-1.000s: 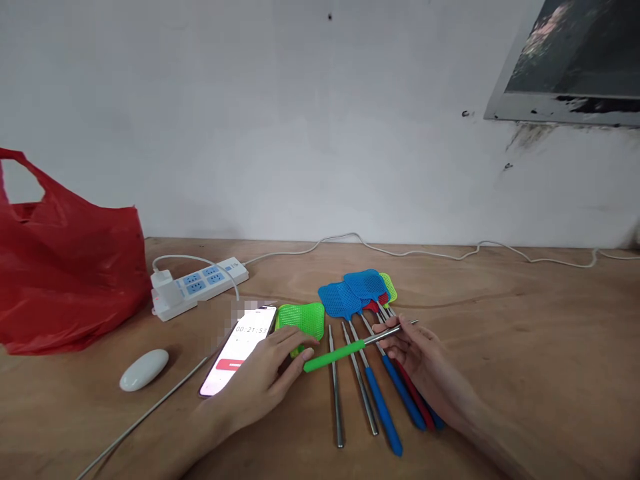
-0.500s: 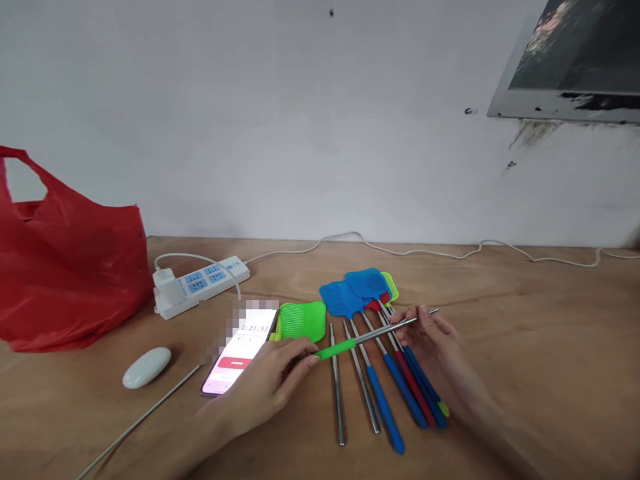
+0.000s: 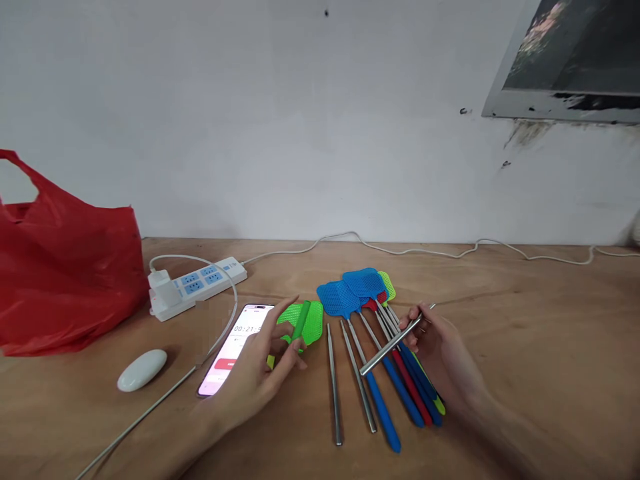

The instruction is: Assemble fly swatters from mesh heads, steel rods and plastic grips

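Observation:
Between the thumb and fingers of my left hand [image 3: 270,360] is a green handle sleeve [image 3: 301,321], held upright above a green swatter head [image 3: 314,324]. My right hand [image 3: 443,343] pinches a bare metal rod [image 3: 387,349] near its thin upper end, its thicker end slanting down to the left. Beneath that rod lie several fly swatters with blue heads [image 3: 340,299] and blue handles [image 3: 384,413], along with a red handle [image 3: 413,390]. Two more metal rods, a left one [image 3: 335,387] and a right one [image 3: 361,383], rest on the table between my hands.
A phone [image 3: 215,377] showing a timer lies partly behind my left hand. Left of it are a white oval object [image 3: 143,370], a white cable [image 3: 145,417], a power strip [image 3: 200,283] and a red plastic bag [image 3: 70,273]. The wall [image 3: 320,133] bounds the wooden table.
The green sleeve has come off the metal rod. My left hand has tipped it upright, while the rod stays in my right hand, its bared end now pointing lower.

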Demonstrator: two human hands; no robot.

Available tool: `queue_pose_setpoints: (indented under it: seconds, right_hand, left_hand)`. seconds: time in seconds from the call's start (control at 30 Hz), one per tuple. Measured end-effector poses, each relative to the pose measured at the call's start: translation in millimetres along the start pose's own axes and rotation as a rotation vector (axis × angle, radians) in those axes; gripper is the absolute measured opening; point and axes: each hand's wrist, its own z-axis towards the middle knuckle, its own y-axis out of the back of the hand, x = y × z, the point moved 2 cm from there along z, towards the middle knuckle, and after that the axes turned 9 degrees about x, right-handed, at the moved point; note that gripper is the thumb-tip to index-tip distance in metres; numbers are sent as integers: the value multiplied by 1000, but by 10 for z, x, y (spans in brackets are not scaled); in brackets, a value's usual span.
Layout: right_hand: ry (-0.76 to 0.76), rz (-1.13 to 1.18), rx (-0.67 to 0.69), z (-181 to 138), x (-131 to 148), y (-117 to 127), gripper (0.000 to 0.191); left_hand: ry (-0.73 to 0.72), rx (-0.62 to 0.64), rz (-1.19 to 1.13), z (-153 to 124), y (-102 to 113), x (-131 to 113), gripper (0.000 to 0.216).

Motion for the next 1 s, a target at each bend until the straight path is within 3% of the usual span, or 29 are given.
queue_pose_setpoints:
  seconds: [0.23, 0.4, 0.5, 0.63, 0.77, 1.0]
  right_hand:
    - [-72, -37, 51, -40, -48, -50, 33]
    - [-112, -49, 47, -51, -69, -88, 35]
    - [-132, -60, 41, -56, -66, -93, 37]
    - [-148, -67, 44, -63, -68, -100, 39]
    - [-140, -69, 66, -66, -80, -103, 37]
    - [-140, -72, 80, -78, -89, -114, 38]
  left_hand:
    - [53, -16, -167, -32, 36, 8, 48]
    - [52, -33, -100, 15, 17, -21, 38]
    - [70, -81, 50, 45, 32, -39, 25]
    - [60, -146, 416, 69, 77, 15, 18]
    - [83, -136, 677, 78, 89, 147, 16]
    - [196, -57, 812, 93, 68, 234, 8]
